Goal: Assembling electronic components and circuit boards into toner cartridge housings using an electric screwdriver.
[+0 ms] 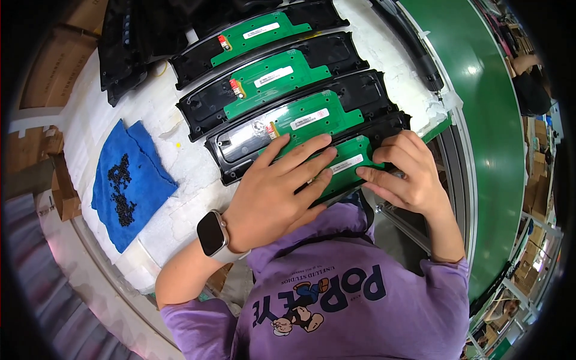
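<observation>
My left hand, a watch on its wrist, lies with fingers stretched out over the nearest black plastic panel and its green circuit board. Its fingertips rest on the board and reach the edge of the panel behind. At the right end of the same board, my right hand has its fingers curled and its thumb close to the index finger. Whatever is between those fingertips is too small or hidden. Beyond lies another panel with a green board, partly covered by my left fingertips.
Two more black panels with boards lie farther back. Left, a blue cloth carries a heap of small black screws. A black electric screwdriver lies at the back right, beside a green surface. Dark plastic parts are stacked back left.
</observation>
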Action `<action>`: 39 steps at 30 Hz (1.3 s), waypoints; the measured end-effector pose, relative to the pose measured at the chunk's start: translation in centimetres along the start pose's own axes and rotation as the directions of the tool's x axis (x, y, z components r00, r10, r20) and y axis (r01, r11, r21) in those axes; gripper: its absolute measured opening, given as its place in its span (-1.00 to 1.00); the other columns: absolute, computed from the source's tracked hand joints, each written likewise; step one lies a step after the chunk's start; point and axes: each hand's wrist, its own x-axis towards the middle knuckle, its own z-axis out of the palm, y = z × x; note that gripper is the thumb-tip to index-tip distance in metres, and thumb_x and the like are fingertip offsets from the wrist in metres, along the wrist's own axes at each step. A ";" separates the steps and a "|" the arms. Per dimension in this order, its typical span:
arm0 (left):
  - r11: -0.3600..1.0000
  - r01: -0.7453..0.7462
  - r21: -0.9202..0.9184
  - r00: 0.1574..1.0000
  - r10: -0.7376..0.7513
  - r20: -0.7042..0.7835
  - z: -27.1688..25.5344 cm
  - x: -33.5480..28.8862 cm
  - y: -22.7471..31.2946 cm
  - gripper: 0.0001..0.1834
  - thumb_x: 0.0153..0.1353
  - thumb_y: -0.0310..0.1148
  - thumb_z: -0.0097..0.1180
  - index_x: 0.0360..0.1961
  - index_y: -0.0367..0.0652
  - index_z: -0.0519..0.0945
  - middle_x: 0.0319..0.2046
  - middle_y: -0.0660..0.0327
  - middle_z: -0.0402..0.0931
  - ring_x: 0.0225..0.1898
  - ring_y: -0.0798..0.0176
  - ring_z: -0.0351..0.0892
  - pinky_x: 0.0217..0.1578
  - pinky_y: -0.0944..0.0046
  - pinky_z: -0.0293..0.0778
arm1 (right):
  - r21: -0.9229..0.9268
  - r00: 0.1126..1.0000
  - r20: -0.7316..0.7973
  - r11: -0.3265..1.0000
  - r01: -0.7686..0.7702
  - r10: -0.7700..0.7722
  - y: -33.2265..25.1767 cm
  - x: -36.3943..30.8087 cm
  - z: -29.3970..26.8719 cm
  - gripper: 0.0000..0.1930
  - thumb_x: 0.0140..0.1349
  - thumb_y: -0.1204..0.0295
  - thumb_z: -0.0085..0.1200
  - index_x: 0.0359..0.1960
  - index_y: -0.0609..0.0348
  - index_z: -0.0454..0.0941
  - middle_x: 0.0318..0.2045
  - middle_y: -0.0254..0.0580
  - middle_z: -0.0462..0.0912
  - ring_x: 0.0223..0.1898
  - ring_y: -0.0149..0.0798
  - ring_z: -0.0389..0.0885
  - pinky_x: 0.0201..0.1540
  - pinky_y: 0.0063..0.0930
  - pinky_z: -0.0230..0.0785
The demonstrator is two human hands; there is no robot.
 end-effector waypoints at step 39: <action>0.908 0.271 0.319 0.788 -0.019 -0.615 5.8 -2.8 3.0 -0.88 -0.07 -0.34 0.03 -0.51 -0.15 0.53 -0.34 0.19 0.52 0.02 0.17 0.38 0.05 -0.05 0.21 | 0.063 0.989 -0.053 0.988 0.138 -0.135 -2.3 1.1 3.1 -0.75 -0.22 0.52 0.24 -0.48 0.31 0.46 -0.52 -0.10 0.35 -0.44 -0.08 0.35 -0.37 -0.30 0.26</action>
